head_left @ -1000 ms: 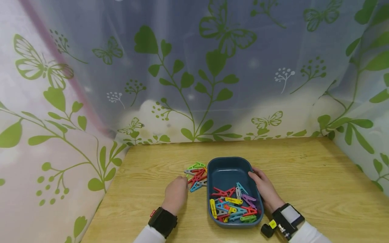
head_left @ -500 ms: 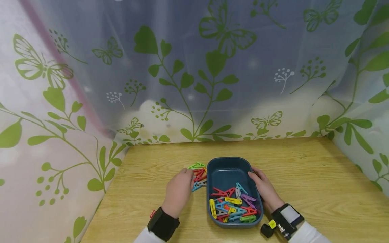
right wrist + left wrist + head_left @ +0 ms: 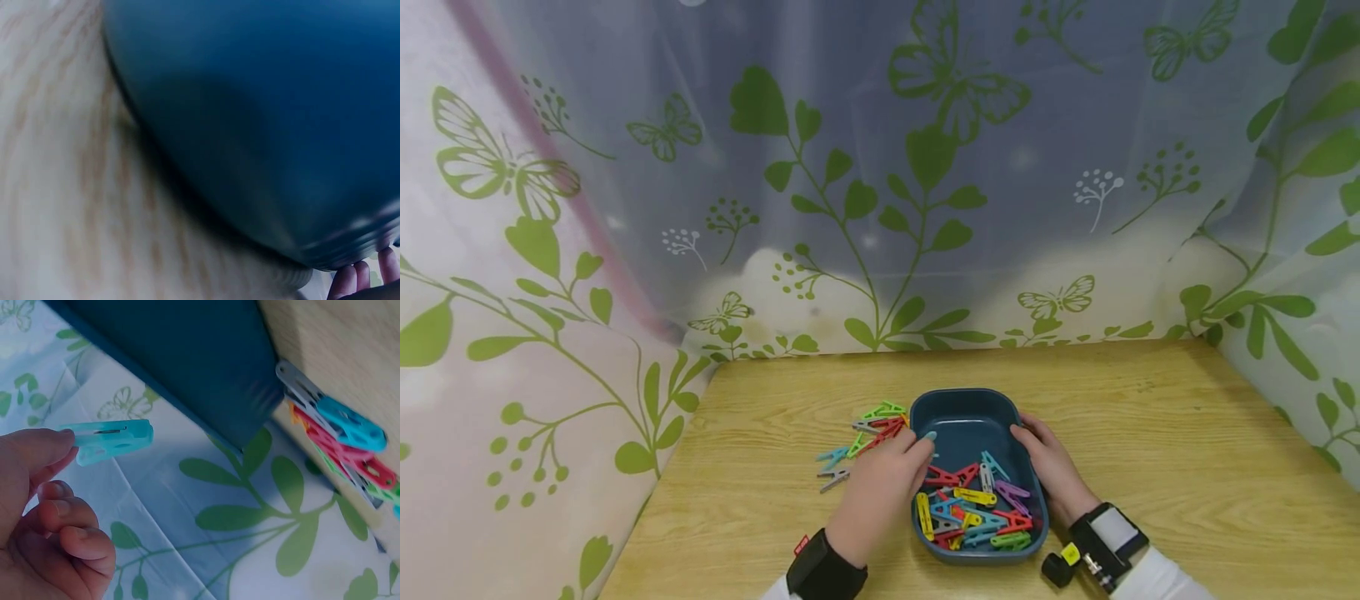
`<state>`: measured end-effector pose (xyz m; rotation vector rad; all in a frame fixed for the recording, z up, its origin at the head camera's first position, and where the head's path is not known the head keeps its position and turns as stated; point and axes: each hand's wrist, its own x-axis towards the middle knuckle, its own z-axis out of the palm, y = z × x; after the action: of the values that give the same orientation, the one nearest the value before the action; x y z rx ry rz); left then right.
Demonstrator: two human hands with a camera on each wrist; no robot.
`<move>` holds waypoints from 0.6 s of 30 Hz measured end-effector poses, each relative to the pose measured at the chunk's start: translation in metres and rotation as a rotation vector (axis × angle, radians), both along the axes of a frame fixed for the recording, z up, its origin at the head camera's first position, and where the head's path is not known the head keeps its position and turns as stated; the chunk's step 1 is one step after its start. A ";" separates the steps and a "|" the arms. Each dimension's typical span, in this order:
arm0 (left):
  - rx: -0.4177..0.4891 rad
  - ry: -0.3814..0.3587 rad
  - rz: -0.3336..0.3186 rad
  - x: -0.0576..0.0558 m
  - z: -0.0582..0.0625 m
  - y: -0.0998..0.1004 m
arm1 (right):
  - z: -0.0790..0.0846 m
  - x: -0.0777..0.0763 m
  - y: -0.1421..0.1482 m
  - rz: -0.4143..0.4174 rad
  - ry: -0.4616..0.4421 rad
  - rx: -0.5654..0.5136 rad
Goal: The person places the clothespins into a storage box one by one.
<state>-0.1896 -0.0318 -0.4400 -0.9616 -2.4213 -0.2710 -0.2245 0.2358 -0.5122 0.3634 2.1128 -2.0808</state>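
Observation:
My left hand (image 3: 880, 493) pinches a turquoise clothespin (image 3: 115, 440) between thumb and forefinger, its other fingers curled below. In the head view that hand is over the left rim of a dark blue plastic bin (image 3: 964, 398). My right hand (image 3: 1058, 468) grips the bin's right side, thumb at the rim and fingers along the outside wall. Clothespins of several colours, such as a purple clothespin (image 3: 1013, 495) and a yellow clothespin (image 3: 975, 497), lie jumbled in the near half of the bin. Only fingertips (image 3: 362, 275) of the right hand show in the right wrist view.
Left of the bin lies a loose group of clothespins, with a green clothespin (image 3: 883, 409), a blue clothespin (image 3: 832, 456) and a grey clothespin (image 3: 834, 478). Everything rests on a wooden table (image 3: 760, 417). A leaf-patterned curtain (image 3: 820, 275) hangs along the back and sides.
My left hand has moved right from the loose clothespins to above the bin's rim, carrying the turquoise clothespin. A blue and a grey clothespin now lie farther left. My right hand has stayed put.

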 end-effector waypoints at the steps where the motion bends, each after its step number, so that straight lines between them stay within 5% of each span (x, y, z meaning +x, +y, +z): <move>1: -0.007 -0.019 -0.012 0.001 0.000 0.002 | 0.000 0.000 0.000 0.000 0.000 -0.003; 18: -0.182 -0.177 0.022 -0.002 -0.022 0.012 | 0.000 0.000 0.000 0.004 -0.005 -0.008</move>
<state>-0.1914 -0.0198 -0.4619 -1.0272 -2.6532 -0.1347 -0.2242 0.2360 -0.5124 0.3622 2.0997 -2.0834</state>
